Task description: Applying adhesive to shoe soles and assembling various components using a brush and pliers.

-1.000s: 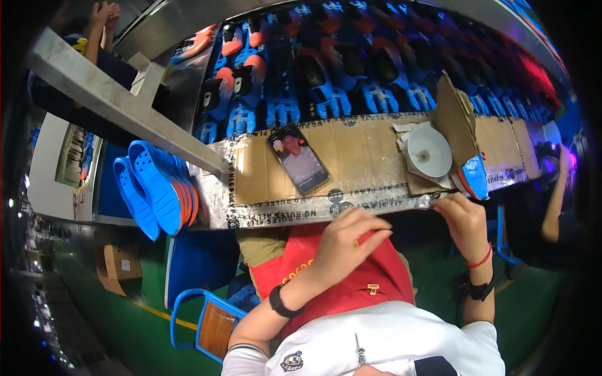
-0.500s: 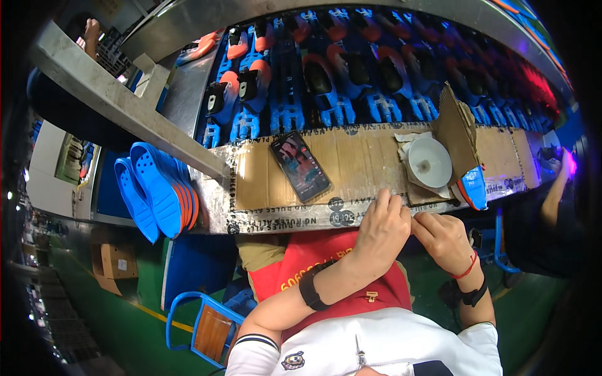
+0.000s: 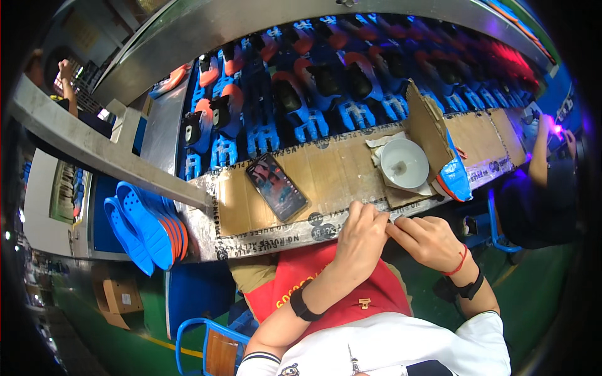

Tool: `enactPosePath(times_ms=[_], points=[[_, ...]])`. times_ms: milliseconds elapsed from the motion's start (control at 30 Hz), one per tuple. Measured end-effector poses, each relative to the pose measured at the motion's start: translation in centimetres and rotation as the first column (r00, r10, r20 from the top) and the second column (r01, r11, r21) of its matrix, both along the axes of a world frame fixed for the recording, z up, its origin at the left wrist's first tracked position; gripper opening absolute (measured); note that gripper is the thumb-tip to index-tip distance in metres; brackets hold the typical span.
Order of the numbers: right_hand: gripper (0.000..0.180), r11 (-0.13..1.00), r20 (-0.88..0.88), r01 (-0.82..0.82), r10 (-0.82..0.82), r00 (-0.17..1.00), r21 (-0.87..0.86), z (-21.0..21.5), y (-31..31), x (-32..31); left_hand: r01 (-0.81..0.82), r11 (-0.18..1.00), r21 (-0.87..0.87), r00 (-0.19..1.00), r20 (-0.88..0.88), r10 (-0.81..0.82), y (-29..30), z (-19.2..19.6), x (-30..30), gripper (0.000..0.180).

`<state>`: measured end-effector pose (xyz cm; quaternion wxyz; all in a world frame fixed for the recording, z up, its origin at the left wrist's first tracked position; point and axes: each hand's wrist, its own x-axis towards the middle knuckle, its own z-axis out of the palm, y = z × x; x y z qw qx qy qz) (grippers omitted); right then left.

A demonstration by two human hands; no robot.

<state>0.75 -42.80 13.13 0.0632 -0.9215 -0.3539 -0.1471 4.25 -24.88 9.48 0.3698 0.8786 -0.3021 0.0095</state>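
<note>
My left hand point(image 3: 359, 243) and my right hand point(image 3: 430, 242) meet just in front of the bench's near edge, above the red apron point(image 3: 332, 294). The fingers of both are closed in a pinch, fingertips almost touching. Whatever they pinch, if anything, is too small to make out. A white bowl point(image 3: 414, 164) with a little pale stuff inside stands on crumpled paper beyond the right hand. Farther left, a phone point(image 3: 276, 188) with a lit screen lies face up on the cardboard sheet point(image 3: 332, 166).
Several blue clogs with orange soles point(image 3: 153, 229) stand stacked at the bench's left end. An upright cardboard flap point(image 3: 429, 122) and a blue shoe point(image 3: 456, 178) flank the bowl. Behind, a conveyor carries shoes on blue racks point(image 3: 310, 125). A co-worker's arm point(image 3: 539, 150) shows at right.
The view has turned, so the bench sits lower and more to the left. Both hands keep their closed pinch close together. At upper left, another person's raised arm shows more fully.
</note>
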Motion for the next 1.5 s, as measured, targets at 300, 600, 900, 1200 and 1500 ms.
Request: enactPosePath(times_ms=[300,600,900,1200,1500], points=[[0.026,0.669,0.344,0.648,-0.743,0.574,0.365,1.7,-14.1,2.2,-0.147,0.979,-0.142,0.988,-0.073,0.138,2.7,-0.4,0.2,0.025],[0.019,0.724,-0.103,0.673,-0.665,0.739,0.151,-9.6,-24.9,9.0,-0.229,0.949,-0.216,0.944,-0.288,0.162,4.1,-2.5,-0.5,0.027],[0.011,0.664,-0.369,0.723,-0.635,0.679,0.188,-11.1,-26.1,10.8,-0.343,0.846,-0.408,0.840,-0.537,0.082,5.8,-3.5,-0.9,0.028],[0.013,0.439,-0.254,0.776,-0.771,0.584,0.453,-10.6,-32.6,6.3,-0.435,0.704,-0.561,0.748,-0.661,-0.064,6.2,-3.9,-0.1,0.032],[0.019,0.341,-0.417,0.564,-0.417,0.808,0.752,0.5,-6.2,-2.6,-0.531,0.631,-0.566,0.679,-0.729,-0.082,4.9,-3.4,1.5,0.033]])
